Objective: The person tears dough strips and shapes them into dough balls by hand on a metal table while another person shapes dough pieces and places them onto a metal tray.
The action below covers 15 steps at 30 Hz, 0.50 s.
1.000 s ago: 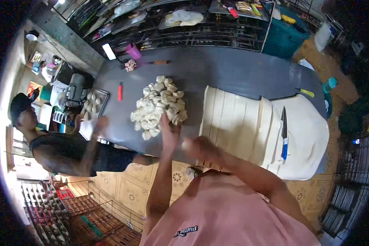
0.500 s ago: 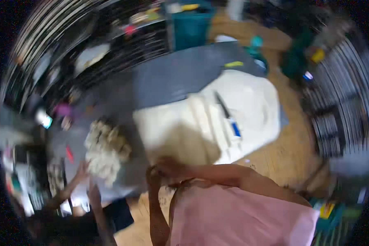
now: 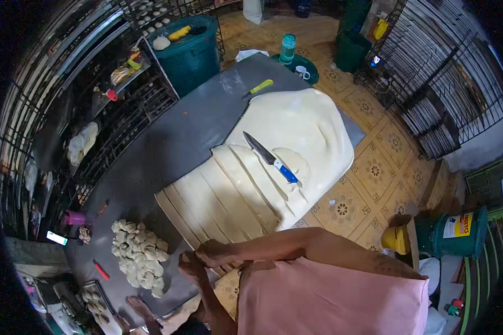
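Observation:
A big slab of pale dough (image 3: 296,117) covers the table's right half, its nearer left part cut into long strips (image 3: 207,201). My right hand (image 3: 213,253) curls closed at the near end of the leftmost strips. Close beside it on the left is my left hand (image 3: 191,267), fingers also closed. What either holds is hidden by the fingers. A knife (image 3: 271,157) with a blue and white handle rests on the dough. To the left of my hands lies a heap of small dough pieces (image 3: 140,251).
The grey table (image 3: 145,167) also bears a yellow-green-handled knife (image 3: 261,86), a red-handled tool (image 3: 101,271), a lit phone (image 3: 56,238) and a purple cup (image 3: 72,217). A co-worker's hand (image 3: 138,306) rests at the near left edge, beside a tray of dough pieces (image 3: 96,301). Racks stand behind.
The view has swung and steadied, so the dough slab sits further left and the blur is gone. My hands stay close together by the strips' near end.

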Each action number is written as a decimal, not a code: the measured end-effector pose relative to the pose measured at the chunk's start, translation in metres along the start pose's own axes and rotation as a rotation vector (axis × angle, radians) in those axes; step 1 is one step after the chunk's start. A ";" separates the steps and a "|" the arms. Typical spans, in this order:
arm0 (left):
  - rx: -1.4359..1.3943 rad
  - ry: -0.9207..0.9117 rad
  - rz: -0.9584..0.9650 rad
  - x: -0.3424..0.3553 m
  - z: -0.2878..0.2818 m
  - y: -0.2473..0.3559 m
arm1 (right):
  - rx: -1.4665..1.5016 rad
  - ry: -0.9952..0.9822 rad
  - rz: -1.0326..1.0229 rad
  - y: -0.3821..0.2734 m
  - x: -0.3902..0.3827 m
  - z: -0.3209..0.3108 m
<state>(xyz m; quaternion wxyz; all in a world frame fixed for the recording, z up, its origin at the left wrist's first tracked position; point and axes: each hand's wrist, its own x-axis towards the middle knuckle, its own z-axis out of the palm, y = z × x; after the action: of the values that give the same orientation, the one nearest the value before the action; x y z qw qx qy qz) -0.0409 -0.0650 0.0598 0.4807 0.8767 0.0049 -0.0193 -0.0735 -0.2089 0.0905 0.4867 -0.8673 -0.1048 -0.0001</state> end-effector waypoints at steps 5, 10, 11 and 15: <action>0.110 0.225 0.085 0.059 -0.010 0.007 | 0.137 -0.312 0.210 -0.020 0.026 -0.020; -0.382 0.145 0.305 0.107 -0.068 -0.054 | 0.053 -0.247 -0.340 -0.063 0.038 -0.019; -0.263 0.052 0.252 0.093 -0.068 -0.030 | -0.083 -0.154 -0.502 -0.064 0.032 -0.051; -0.072 -0.418 -0.027 0.038 -0.082 -0.036 | 0.566 -0.325 0.361 -0.028 0.003 -0.079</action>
<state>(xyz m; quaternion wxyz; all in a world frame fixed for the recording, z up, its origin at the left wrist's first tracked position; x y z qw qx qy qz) -0.0014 0.0229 0.0716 0.5019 0.8358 -0.0823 -0.2069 -0.0673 -0.2612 0.1556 0.6763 -0.6918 -0.0218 0.2522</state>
